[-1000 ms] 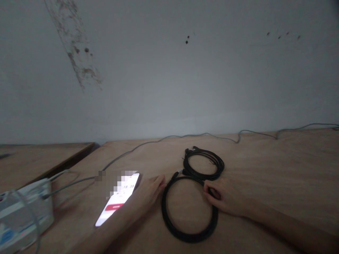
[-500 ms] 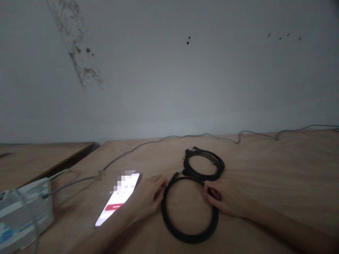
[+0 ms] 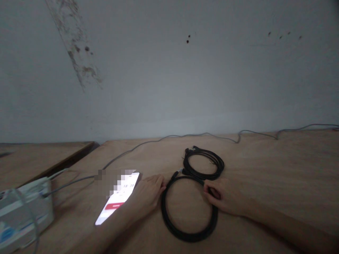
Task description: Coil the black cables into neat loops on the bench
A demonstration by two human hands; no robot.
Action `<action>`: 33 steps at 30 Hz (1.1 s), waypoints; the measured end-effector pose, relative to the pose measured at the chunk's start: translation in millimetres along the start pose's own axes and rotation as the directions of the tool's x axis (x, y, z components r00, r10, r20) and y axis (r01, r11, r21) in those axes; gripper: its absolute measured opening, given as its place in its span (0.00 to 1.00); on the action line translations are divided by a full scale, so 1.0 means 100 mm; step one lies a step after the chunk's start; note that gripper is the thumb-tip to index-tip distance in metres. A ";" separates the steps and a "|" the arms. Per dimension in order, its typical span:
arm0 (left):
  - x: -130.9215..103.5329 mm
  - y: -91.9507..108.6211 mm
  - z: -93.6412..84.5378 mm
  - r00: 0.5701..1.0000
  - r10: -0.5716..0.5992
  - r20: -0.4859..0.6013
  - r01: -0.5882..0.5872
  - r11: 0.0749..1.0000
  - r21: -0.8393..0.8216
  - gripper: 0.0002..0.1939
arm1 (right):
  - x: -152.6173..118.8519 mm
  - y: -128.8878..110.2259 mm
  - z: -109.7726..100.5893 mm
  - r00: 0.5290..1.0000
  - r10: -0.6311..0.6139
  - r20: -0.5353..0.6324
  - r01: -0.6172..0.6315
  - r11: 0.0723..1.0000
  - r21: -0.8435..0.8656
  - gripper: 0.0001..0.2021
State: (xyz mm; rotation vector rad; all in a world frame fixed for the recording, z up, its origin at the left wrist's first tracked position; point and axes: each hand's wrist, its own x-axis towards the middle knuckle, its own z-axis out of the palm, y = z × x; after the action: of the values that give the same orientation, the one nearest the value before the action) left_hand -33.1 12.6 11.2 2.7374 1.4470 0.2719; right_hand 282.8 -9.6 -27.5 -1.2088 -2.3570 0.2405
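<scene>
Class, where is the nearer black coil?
The nearer black coil lies low in the head view, just right of centre, between left hand and right hand, below the farther coil.

Near coil (image 3: 191, 237): hand pos.

R hand (image 3: 225, 195) fingers curled on coil's R side; L hand (image 3: 150, 192) fingertips at L edge. Far coil (image 3: 202, 175), also blk, just behind. Lit phone (image 3: 111, 208) beside L hand.

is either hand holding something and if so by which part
The right hand appears to hold the near coil by its upper right side; the left hand is at its upper left, grip unclear.
</scene>
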 end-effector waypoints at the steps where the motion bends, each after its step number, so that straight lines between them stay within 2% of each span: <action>1: 0.00 0.00 0.01 1.000 0.007 0.001 -0.007 1.000 0.024 0.12 | 0.00 0.00 0.00 1.000 -0.004 0.002 0.004 1.000 -0.004 0.07; 8: -0.01 0.01 0.01 0.991 0.132 -0.039 -0.131 0.991 0.028 0.14 | 0.00 -0.01 -0.02 1.000 0.001 -0.009 -0.002 0.999 -0.037 0.07; 15: -0.02 -0.03 0.01 0.975 0.139 -0.174 -0.132 0.990 0.049 0.09 | -0.01 0.00 0.01 1.000 0.007 0.001 -0.007 1.000 0.019 0.06; 20: -0.02 -0.02 0.03 0.956 0.208 -0.206 -0.225 0.972 -0.066 0.11 | -0.01 0.02 0.01 1.000 0.023 -0.008 -0.023 1.000 0.009 0.05; 26: -0.02 0.05 0.01 0.947 0.097 -0.305 -0.192 0.935 -0.299 0.11 | -0.01 0.07 0.05 0.999 0.049 0.008 -0.050 0.995 0.087 0.01; 29: -0.03 0.10 -0.01 0.924 0.043 -0.379 -0.185 0.920 -0.346 0.12 | 0.00 0.11 0.10 0.999 0.050 0.008 -0.050 0.991 0.123 0.02; 33: -0.05 0.11 0.00 0.909 -0.034 -0.416 -0.141 0.913 -0.382 0.10 | 0.01 0.12 0.12 0.999 0.045 -0.001 -0.044 0.993 0.111 0.02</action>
State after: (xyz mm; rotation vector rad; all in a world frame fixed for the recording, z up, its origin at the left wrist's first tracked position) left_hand -26.8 2.8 11.8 2.4645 1.2005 1.0856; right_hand 285.3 -0.9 -41.7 -1.2080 -2.2831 0.3791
